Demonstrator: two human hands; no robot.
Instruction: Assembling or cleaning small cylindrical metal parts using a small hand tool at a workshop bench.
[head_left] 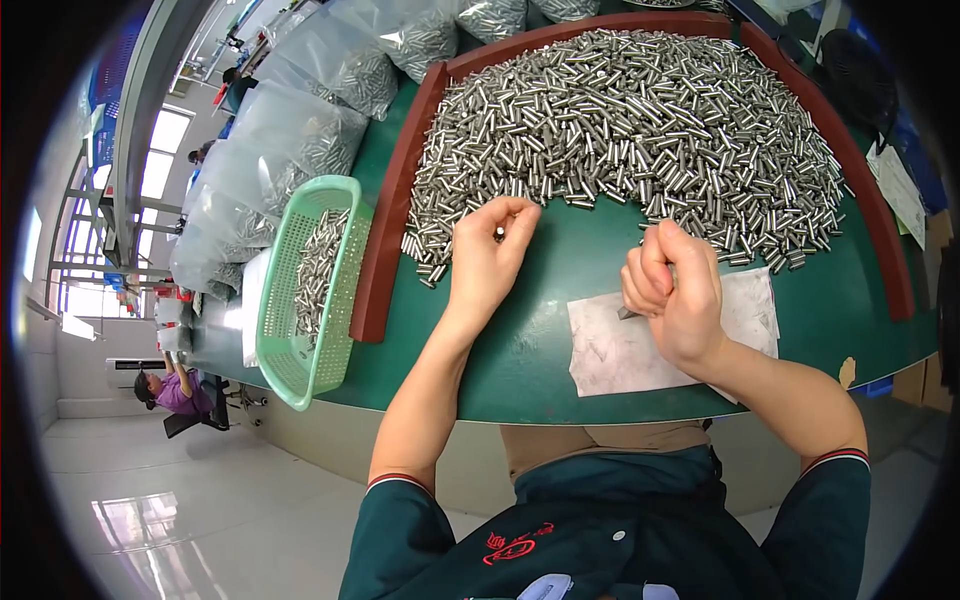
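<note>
A large heap of short, shiny metal pins point(620, 120) covers the far part of the green table point(520, 350). At the heap's near left edge, my left hand point(485, 262) is curled closed. The end of one metal pin point(499, 233) shows between its thumb and fingers. My right hand point(682, 295) is closed in a fist above a smudged white cloth point(605, 355). A small dark grey tip point(627, 313) sticks out beneath its fingers; the rest of that item is hidden in the fist.
Dark red wooden rails point(387, 230) border the heap. Left of them, a light green basket point(350, 275) holds more pins. Clear plastic bags point(290, 135) of pins line the table's left and far sides. A black fan point(855, 75) stands far right. Another person point(180, 390) sits at left.
</note>
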